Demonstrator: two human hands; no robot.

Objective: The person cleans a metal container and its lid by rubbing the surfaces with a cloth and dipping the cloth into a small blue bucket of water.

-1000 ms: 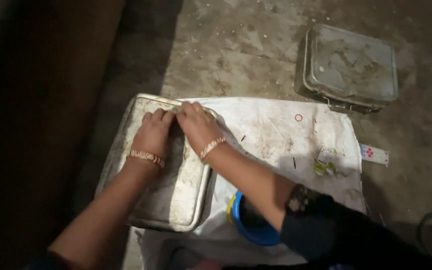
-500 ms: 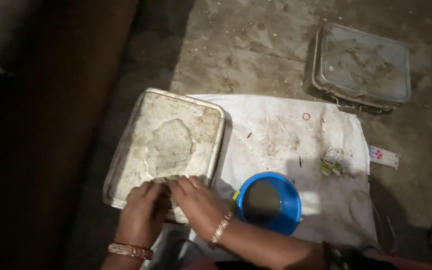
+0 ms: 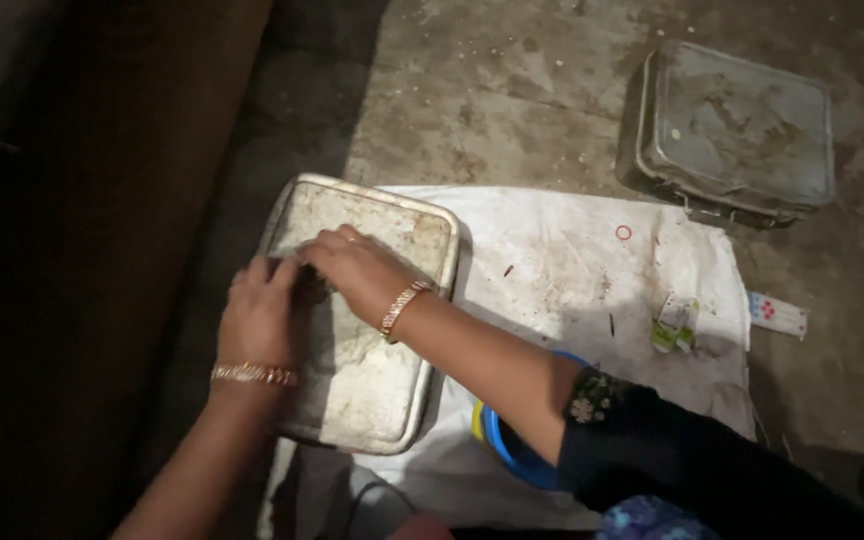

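Change since half a second ago: both hands are back up from the near edge of the tray [image 3: 392, 400] to its middle, so the pressing stroke is running again across the pale sheet [image 3: 367, 350] spread inside it.

Near to far: blue bowl [image 3: 512, 455] at 5 o'clock of the tray, now mostly hidden under the right forearm. Left hand [image 3: 257, 315] lies flat, fingers extended, palm down on the sheet, gripping nothing. Right hand [image 3: 357, 270] is likewise flat, fingers pointing to 9 o'clock, tips touching the left hand's fingers. The sheet sits directly under both palms, not pinched.

White cloth [image 3: 572, 260] lies under the tray, with a small packet [image 3: 674, 325] at 3 o'clock. Lidded metal box [image 3: 737, 130] sits at 1 o'clock on the bare floor [image 3: 512, 90], well apart.
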